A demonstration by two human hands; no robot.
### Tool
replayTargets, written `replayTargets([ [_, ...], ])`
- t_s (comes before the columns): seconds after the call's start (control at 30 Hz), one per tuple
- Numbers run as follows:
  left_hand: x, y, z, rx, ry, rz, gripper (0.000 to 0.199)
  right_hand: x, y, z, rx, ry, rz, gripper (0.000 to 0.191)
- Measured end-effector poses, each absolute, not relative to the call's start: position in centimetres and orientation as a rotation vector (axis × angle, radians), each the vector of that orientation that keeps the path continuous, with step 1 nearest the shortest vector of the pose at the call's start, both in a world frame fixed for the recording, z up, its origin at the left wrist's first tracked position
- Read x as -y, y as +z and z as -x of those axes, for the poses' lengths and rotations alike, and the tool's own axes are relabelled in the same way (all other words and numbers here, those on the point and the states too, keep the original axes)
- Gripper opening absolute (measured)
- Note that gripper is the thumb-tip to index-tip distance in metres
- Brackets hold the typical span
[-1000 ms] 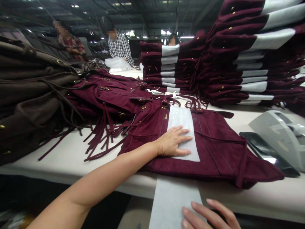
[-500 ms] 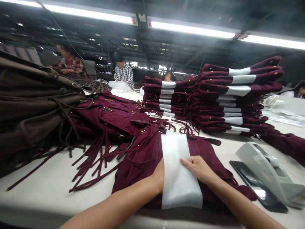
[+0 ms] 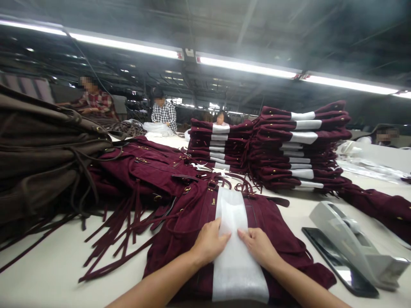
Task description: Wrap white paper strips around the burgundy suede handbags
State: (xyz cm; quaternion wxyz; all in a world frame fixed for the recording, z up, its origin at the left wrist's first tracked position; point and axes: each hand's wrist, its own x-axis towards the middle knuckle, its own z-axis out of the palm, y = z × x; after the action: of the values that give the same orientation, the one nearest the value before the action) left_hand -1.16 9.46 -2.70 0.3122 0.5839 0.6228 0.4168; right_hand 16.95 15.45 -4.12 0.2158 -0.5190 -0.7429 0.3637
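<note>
A maroon bag (image 3: 192,214) lies on the white table in front of me, with a white band (image 3: 239,273) running lengthwise over its middle. My left hand (image 3: 210,240) grips the band's left edge, thumb on top and the other fingers partly hidden. On the opposite edge, my right hand (image 3: 258,244) pinches the same band, its thumb pointing inward. Between the two thumbs the band creases slightly. The band's near end reaches the bag's front edge.
Banded maroon bags form stacks (image 3: 298,149) at the back. Brown bags (image 3: 35,171) are piled left, beside another maroon bag (image 3: 144,167) with dangling straps. A phone (image 3: 340,261) and grey tape dispenser (image 3: 359,244) lie right. Several people work beyond the table.
My left hand has come out from beside the band, and its thumb now lies on top. The right hand remains on the band's right edge. The camera view has tilted upward.
</note>
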Motion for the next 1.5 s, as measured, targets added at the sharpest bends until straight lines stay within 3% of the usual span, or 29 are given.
replayTargets([
  [0.1,-10.0,-3.1,0.9,-1.683,1.121,-1.575,0.010,-14.9,-3.9,-16.8,2.124,0.727,1.530,0.047],
  [0.27,-10.8,-3.8,1.0,-1.728,1.241,-1.573,0.023,-14.3,-3.7,-17.2,2.081,0.453,1.370,0.045],
  [0.47,-11.1,-3.8,0.9,-1.511,1.278,-1.463,0.036,-15.0,-3.6,-17.9,1.852,0.804,1.235,0.046],
  [0.63,-11.5,-4.3,0.6,-1.364,1.207,-1.360,0.052,-15.5,-4.1,-18.1,1.552,1.298,1.162,0.052],
  [0.77,-11.6,-4.7,0.7,-1.350,1.131,-1.349,0.054,-15.4,-4.4,-17.7,1.281,1.542,1.137,0.054],
  [0.97,-10.2,-1.6,0.8,-1.553,1.377,-1.572,0.034,-15.3,-4.2,-17.0,1.661,1.373,1.328,0.053],
  [1.07,-10.9,-0.4,0.3,-1.600,1.481,-1.732,0.033,-15.2,-4.3,-16.7,1.849,1.313,1.313,0.053],
  [1.33,-15.6,-4.9,0.3,-1.860,1.274,-1.402,0.031,-14.8,-3.8,-16.9,2.026,1.129,1.391,0.042],
  [1.5,-14.7,-5.4,0.2,-1.909,1.336,-1.384,0.032,-14.6,-1.6,-18.4,2.181,0.621,1.429,0.035],
])
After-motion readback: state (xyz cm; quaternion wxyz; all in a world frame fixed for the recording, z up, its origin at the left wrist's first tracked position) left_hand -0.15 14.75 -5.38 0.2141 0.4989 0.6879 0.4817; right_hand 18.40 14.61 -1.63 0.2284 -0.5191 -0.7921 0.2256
